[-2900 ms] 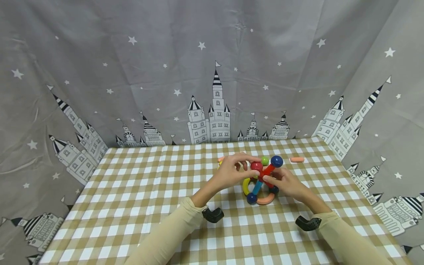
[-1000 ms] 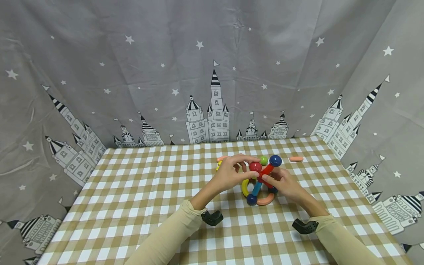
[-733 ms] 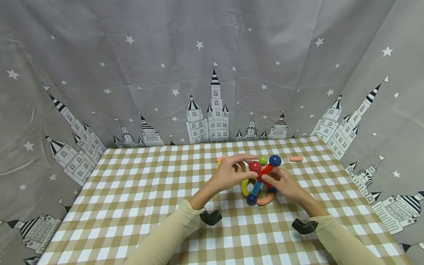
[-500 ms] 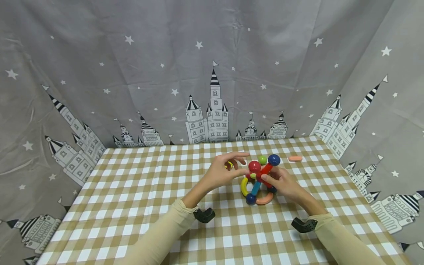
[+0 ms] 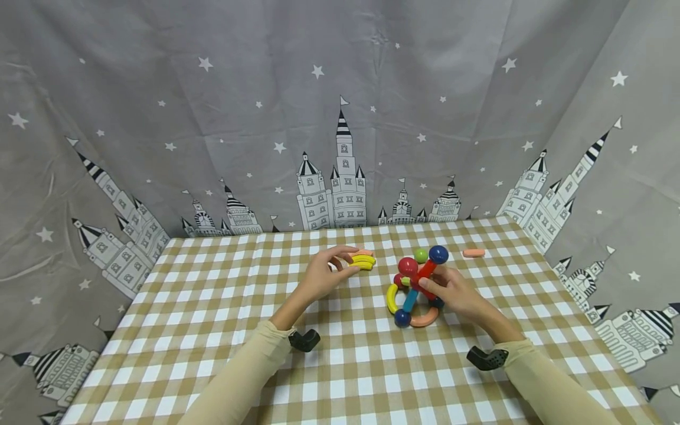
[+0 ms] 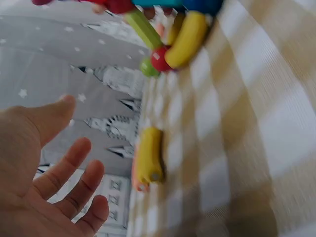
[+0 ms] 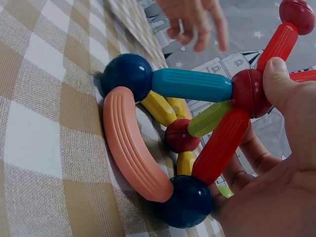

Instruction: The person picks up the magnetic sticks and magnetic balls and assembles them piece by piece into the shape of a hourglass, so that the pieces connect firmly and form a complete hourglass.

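My right hand point(image 5: 461, 296) holds a magnetic ball-and-stick structure standing on the cloth, its thumb on the central red ball point(image 7: 246, 94). From that ball run a teal stick point(image 7: 191, 85), a lime stick point(image 7: 209, 119) and red sticks; one red stick carries a top red ball point(image 5: 408, 267), another a blue ball point(image 5: 438, 254). Curved yellow and orange sticks point(image 7: 133, 145) join the balls of the base. My left hand point(image 5: 323, 275) holds nothing, fingers loosely bent, beside a group of yellow curved sticks point(image 5: 363, 261); the left wrist view shows a gap between them.
An orange curved stick point(image 5: 363, 252) lies behind the yellow ones. A loose green ball point(image 5: 421, 255) sits behind the structure, and a short orange stick point(image 5: 473, 253) lies at the back right. A grey castle-print curtain point(image 5: 255, 71) rises behind the checked tablecloth point(image 5: 212, 307).
My left hand has let go of the top red ball and moved left to the yellow sticks. The ball stays on the structure, which my right hand still holds in place.
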`<state>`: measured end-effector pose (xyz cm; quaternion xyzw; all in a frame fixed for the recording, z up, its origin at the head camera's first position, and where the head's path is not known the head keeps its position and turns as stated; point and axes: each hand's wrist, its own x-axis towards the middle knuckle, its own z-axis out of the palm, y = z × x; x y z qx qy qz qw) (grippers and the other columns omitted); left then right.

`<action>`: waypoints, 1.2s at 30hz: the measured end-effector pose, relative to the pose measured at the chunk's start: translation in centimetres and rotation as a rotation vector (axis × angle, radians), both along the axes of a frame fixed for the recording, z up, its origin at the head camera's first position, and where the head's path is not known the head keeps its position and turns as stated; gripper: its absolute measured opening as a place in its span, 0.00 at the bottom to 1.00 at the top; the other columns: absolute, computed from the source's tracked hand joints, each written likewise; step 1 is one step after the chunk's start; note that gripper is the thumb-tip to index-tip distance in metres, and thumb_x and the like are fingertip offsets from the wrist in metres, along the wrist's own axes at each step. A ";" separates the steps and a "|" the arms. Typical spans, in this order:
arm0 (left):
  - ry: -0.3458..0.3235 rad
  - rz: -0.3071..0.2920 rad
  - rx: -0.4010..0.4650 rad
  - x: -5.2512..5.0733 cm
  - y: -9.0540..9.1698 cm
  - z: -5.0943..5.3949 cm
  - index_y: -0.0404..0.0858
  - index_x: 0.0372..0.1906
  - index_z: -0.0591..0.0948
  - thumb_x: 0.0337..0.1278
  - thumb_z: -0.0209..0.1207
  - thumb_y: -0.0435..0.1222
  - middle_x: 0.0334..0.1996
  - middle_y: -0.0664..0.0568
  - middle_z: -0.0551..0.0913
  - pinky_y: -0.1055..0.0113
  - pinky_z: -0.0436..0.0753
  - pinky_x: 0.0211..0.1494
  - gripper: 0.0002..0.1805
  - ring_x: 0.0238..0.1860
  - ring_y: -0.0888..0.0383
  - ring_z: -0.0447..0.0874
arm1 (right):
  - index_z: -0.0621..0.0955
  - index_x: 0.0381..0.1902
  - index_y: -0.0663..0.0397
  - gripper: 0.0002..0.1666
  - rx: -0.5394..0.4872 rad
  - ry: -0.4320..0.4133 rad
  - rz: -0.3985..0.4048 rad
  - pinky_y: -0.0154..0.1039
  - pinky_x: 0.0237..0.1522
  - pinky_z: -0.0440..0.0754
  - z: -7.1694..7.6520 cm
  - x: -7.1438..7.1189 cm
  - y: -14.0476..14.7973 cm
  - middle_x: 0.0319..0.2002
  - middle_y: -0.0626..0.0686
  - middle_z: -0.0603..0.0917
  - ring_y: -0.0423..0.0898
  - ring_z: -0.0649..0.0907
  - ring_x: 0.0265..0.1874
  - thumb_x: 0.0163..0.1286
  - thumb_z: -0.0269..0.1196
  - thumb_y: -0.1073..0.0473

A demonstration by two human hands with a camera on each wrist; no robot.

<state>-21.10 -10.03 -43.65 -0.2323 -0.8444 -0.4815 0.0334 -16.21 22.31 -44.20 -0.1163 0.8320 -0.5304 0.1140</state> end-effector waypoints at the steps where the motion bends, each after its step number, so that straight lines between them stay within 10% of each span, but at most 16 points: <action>1: -0.001 0.008 -0.018 -0.2 -0.1 -0.3 0.40 0.59 0.84 0.60 0.72 0.36 0.44 0.41 0.88 0.60 0.81 0.40 0.22 0.34 0.54 0.82 | 0.73 0.69 0.58 0.32 -0.005 0.000 0.002 0.60 0.66 0.73 0.0 0.0 0.0 0.62 0.61 0.81 0.56 0.80 0.56 0.76 0.62 0.45; 12: 0.063 0.096 -0.186 -2.1 0.1 -3.4 0.35 0.51 0.86 0.52 0.77 0.38 0.40 0.42 0.88 0.58 0.81 0.40 0.21 0.35 0.50 0.84 | 0.74 0.68 0.59 0.31 -0.019 -0.003 0.001 0.59 0.66 0.74 -0.3 0.0 -0.1 0.61 0.60 0.82 0.55 0.81 0.56 0.77 0.62 0.45; 24: 0.023 0.209 -0.253 -2.6 1.5 -4.0 0.39 0.42 0.88 0.54 0.75 0.38 0.28 0.52 0.86 0.62 0.80 0.33 0.12 0.31 0.57 0.80 | 0.73 0.70 0.59 0.33 -0.034 -0.011 0.002 0.61 0.67 0.73 -0.4 0.1 -0.3 0.63 0.61 0.81 0.57 0.81 0.59 0.77 0.62 0.45; 36: -0.062 0.006 -0.327 -2.9 1.9 -2.6 0.35 0.47 0.88 0.52 0.75 0.34 0.23 0.53 0.81 0.68 0.74 0.29 0.17 0.24 0.61 0.74 | 0.73 0.69 0.58 0.34 -0.008 -0.014 -0.015 0.61 0.67 0.72 -0.1 0.1 -0.1 0.62 0.60 0.81 0.56 0.81 0.57 0.76 0.62 0.43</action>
